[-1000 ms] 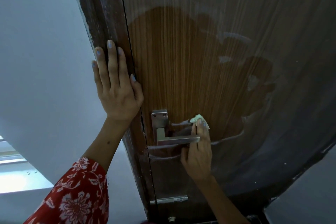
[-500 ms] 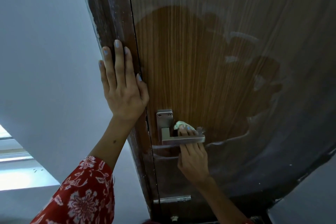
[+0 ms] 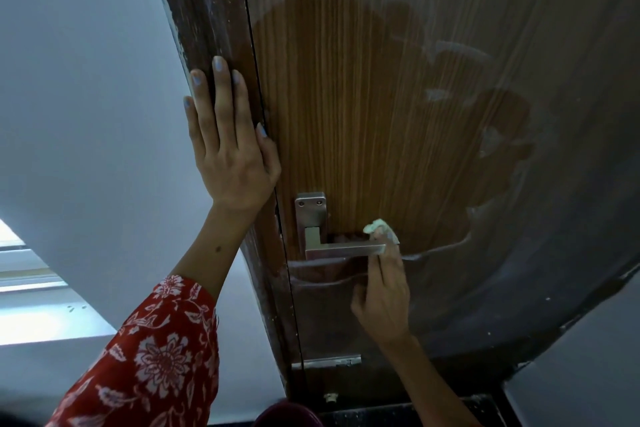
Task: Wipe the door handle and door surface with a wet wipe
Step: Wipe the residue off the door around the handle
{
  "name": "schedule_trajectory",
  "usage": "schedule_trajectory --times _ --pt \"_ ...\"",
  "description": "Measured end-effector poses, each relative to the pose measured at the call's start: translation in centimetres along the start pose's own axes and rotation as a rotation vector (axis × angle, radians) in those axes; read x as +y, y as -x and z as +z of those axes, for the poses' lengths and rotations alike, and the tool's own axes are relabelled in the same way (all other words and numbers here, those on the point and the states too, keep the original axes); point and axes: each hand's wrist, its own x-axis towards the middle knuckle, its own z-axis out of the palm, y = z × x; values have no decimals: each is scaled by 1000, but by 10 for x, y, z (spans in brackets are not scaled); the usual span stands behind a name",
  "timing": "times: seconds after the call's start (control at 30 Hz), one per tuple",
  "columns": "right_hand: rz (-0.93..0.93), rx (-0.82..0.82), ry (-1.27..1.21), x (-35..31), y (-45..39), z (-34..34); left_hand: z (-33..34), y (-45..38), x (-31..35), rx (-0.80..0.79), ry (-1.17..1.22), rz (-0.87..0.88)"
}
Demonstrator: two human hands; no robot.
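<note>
A wooden door [image 3: 363, 107] fills the view, with a cleaner, brighter patch above a dusty grey area. Its square steel lever handle [image 3: 343, 249] points right from a plate. My right hand [image 3: 382, 291] pinches a small crumpled wet wipe [image 3: 375, 226] against the door at the free end of the lever, fingers reaching up behind the lever tip. My left hand [image 3: 230, 146] lies flat with straight fingers on the dark door frame [image 3: 204, 17], left of the handle.
A pale wall [image 3: 79, 97] lies left of the frame. A metal latch plate [image 3: 327, 362] sits low on the door edge. A bright window strip [image 3: 20, 274] shows at far left. Dust streaks cover the door's right and lower parts.
My right hand slid the wipe from the middle of the lever out to its right end. My left hand stayed flat on the frame.
</note>
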Motion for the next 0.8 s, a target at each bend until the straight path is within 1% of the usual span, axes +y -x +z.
schedule_trajectory --times 0.07,0.1,0.2,0.23,0.37,0.43,0.63,0.7,0.8 --pt "-89 -55 -4 4 4 -5 -1 0 0 -2 -3 -3" --pt "-88 -59 5 9 3 -9 -1 0 0 -5 -6 -6" --pt "40 -14 -21 14 -4 -17 -1 0 1 -8 2 -20" --pt "30 -3 -34 11 -8 -16 0 1 1 -7 3 -22" --pt "-177 -48 -7 -11 -19 -5 1 2 1 9 4 -15" --pt "-248 -76 31 -19 -23 2 2 3 1 12 0 -17" --pt "-297 -148 41 -17 -14 9 2 2 0 13 1 -12" --pt "-262 -160 83 -6 -2 6 2 3 0 10 10 -18" --pt "-48 -100 62 5 4 -4 1 2 1 10 18 -23"
